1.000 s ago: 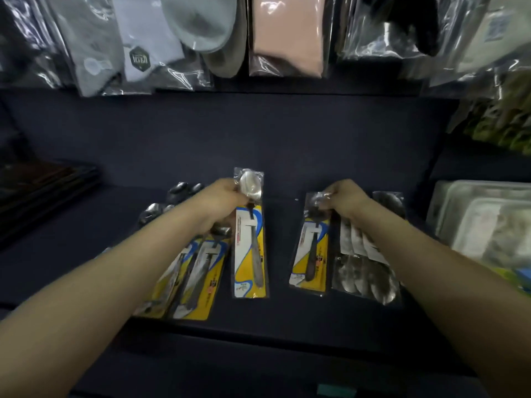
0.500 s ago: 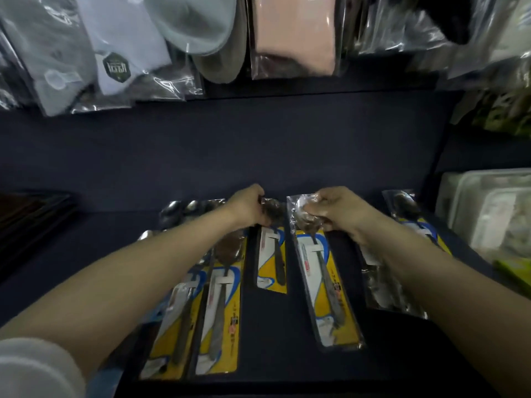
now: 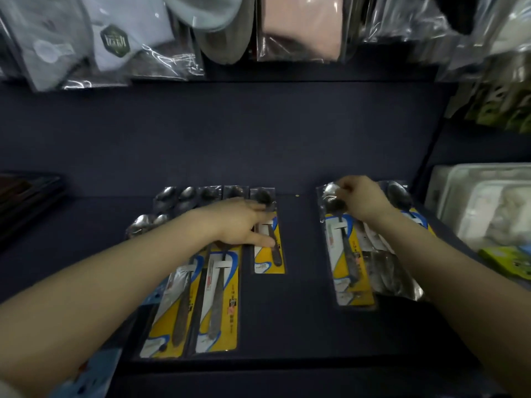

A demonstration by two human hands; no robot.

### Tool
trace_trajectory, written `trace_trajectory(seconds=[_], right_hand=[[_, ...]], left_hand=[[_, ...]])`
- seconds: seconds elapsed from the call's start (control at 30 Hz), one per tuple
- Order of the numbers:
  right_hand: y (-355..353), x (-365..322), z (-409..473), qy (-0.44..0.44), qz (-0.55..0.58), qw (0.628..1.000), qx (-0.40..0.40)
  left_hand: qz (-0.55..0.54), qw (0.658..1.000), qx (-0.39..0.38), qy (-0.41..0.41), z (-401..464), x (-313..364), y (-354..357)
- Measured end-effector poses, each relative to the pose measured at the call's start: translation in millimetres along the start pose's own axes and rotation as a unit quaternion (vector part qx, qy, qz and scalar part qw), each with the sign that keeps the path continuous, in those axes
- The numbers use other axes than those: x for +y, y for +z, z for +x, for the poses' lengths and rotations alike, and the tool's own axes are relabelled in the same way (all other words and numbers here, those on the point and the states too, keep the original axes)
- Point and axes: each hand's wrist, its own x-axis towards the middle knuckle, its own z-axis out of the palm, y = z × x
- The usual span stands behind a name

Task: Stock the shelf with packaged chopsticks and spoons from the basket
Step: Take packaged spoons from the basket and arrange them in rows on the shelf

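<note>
spoon packs lie flat in rows on the dark shelf (image 3: 301,317). left hand (image 3: 235,222) rests with straight fingers on a short spoon pack (image 3: 268,254); right hand (image 3: 359,201) pinches the top of a long spoon pack (image 3: 344,259) beside clear-bagged spoons (image 3: 393,277).

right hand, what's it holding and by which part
The right hand pinches a packaged spoon at its top end, by the bowl. The left hand lies flat, gripping nothing.

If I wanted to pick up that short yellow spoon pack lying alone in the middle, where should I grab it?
Take the short spoon pack by its long side edges, from above. It lies flat on the dark shelf, with bare shelf along its right edge. The left hand rests straight fingers on it.
</note>
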Motion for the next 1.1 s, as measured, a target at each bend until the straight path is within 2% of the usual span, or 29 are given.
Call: trace_trajectory(seconds=[0.07, 0.13, 0.23, 0.3, 0.4, 0.5, 0.67, 0.77, 0.9, 1.1], right_hand=[[-5.9, 0.7, -2.7, -0.022, -0.007, 0.998, 0.052], [-12.7, -10.4, -9.6, -0.049, 0.018, 0.996, 0.066], [-15.6, -37.1, -20.1, -0.060, 0.130, 0.989, 0.026], [-3.1, -54.1, -23.9, -0.066, 0.159, 0.985, -0.002], [35.8, -68.9, -32.3, -0.039, 0.161, 0.983, -0.078], [64.9, -76.7, -36.9, 0.001, 0.174, 0.975, -0.136], [73.6, -73.6, -31.0, -0.016, 0.123, 0.978, -0.169], [63.7, -73.6, -38.6, -0.072, 0.023, 0.979, -0.190], [49.6, -71.6, -42.1, -0.148, -0.063, 0.959, -0.231], [50.1, -74.6, -37.9, -0.185, -0.132, 0.944, -0.238]], left_hand=[[-0.028, 0.999, -0.012, -0.018, 1.1, -1.7, -1.0], [-0.041, 0.999, 0.005, -0.023, -0.8, -2.7, -0.1], [-0.049, 0.993, 0.104, -0.015, -18.4, -0.6, -1.5], [-0.079, 0.984, 0.158, -0.004, -39.3, 4.6, -2.4], [-0.063, 0.981, 0.181, -0.004, -72.9, 17.7, 2.6], [-0.047, 0.987, 0.152, -0.021, -96.8, 30.1, 12.6], [-0.086, 0.987, 0.135, 0.014, -115.8, 48.0, 36.8], [-0.086, 0.990, 0.112, 0.015, -114.0, 53.2, 49.4], [-0.057, 0.994, 0.087, 0.015, -115.5, 62.5, 56.6], [-0.086, 0.992, 0.082, 0.032, -129.8, 61.4, 61.3]])
